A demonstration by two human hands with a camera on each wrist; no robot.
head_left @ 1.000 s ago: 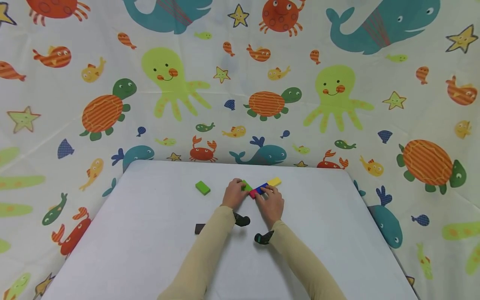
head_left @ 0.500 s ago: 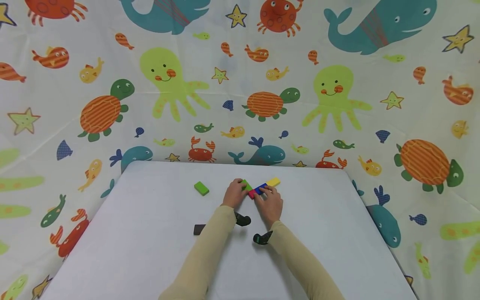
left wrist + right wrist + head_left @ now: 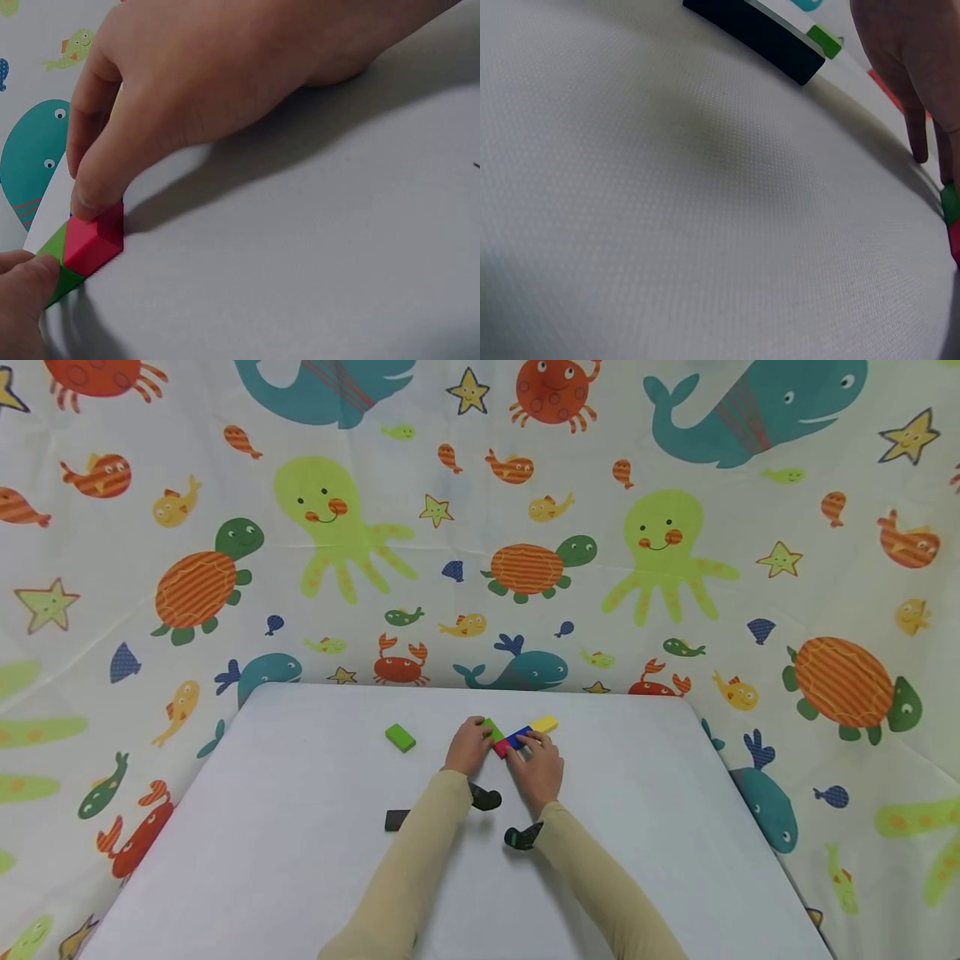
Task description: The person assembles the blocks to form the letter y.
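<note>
In the head view, a bent row of small blocks lies near the far edge of the table: a green block (image 3: 492,728), a red block (image 3: 502,747), a blue block (image 3: 518,737) and a yellow block (image 3: 544,723). My left hand (image 3: 468,747) pinches the green block from the left. With curled fingers, my right hand (image 3: 538,770) grips the blue block, its thumb at the corner where blue meets red. Seen from the left wrist, that thumb touches the red block (image 3: 94,244), which sits flush against the green one; the blue block is mostly hidden there.
A loose green block (image 3: 401,737) lies left of the hands. Nearer the person is a dark block (image 3: 397,820), partly covered by the left sleeve in the head view. The white table (image 3: 262,860) ends at a patterned sea-animal cloth (image 3: 450,602).
Both hands stay on the row of blocks, with hardly any finger movement. The whole head view has drifted slightly left.
</note>
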